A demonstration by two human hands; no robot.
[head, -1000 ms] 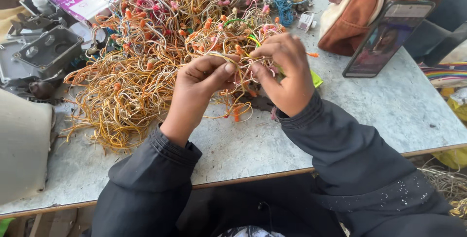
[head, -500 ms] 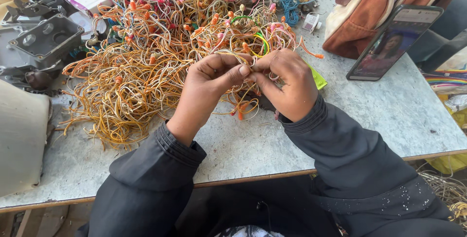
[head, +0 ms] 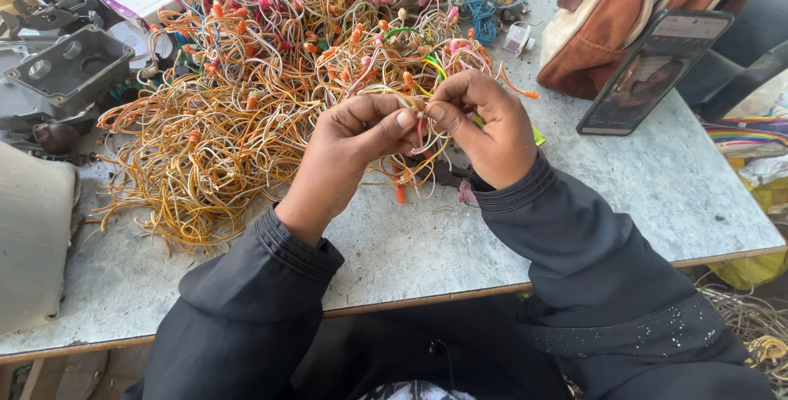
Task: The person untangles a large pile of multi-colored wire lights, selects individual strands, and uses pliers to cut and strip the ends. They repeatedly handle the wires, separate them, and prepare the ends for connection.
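Left hand: the left hand [head: 353, 133] is raised over the table, fingers curled, thumb and forefinger pinched on a thin wire [head: 417, 113] at its tip.
Right hand: the right hand [head: 484, 125] meets it from the other side, fingertips pressed on the same wire, knuckles up.
Hands together: the two sets of fingertips touch at the pinch; the hands are closed on the wire, not apart.
Wire: it runs from the pinch down in loose loops under the hands, with an orange cap [head: 400, 193] hanging at a lower end just above the table.
Pile: a big tangle of wires [head: 246, 80], mostly orange and white with pink and orange caps, lies just beyond and left of the hands; the held wire seems to lead into its near edge.
Blue coil: a small blue wire coil [head: 480, 2] sits at the far side of the pile.
Table: a grey mottled table [head: 640, 195] bears it all.
Phone: a phone [head: 652, 68] leans on a brown bag [head: 607, 22] to the right, well apart from the hands.
Metal box: a grey metal box [head: 70, 68] stands at the left edge, beside the pile.
Sleeves: both arms wear dark sleeves [head: 574, 244].
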